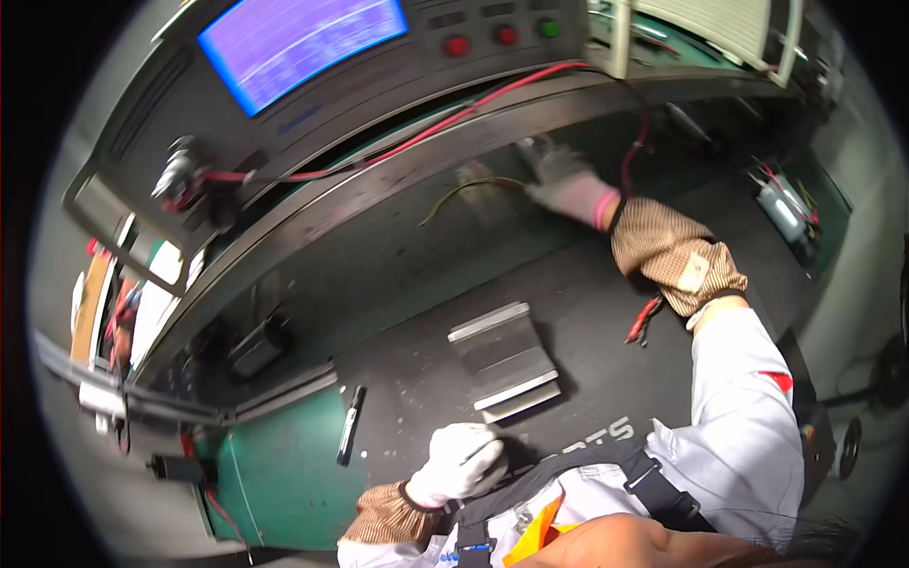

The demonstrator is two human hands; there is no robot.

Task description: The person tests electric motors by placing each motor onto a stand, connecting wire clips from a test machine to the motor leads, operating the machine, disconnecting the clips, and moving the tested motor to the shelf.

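My left hand (459,465), in a white glove, rests curled at the near edge of the dark bench mat. Its fingers are bent in, and whatever they may hold is hidden. Stretched far forward under the front ledge of a machine is my right hand (572,186), in a grey and pink glove and smeared by motion. A thin yellow-green wire (471,186) curves out beside its fingers; I cannot tell whether they grip it. Between the two hands lies a grey metal bracket (505,362) with bright raised edges. A black-and-white marker pen (351,425) is left of the bracket.
At the back, the machine carries a lit blue screen (303,43) and red and green buttons (507,35). A red cable (426,140) runs along its ledge. Red and black clips (644,320) lie by my right sleeve. A silver cylinder with wires (784,210) sits far right.
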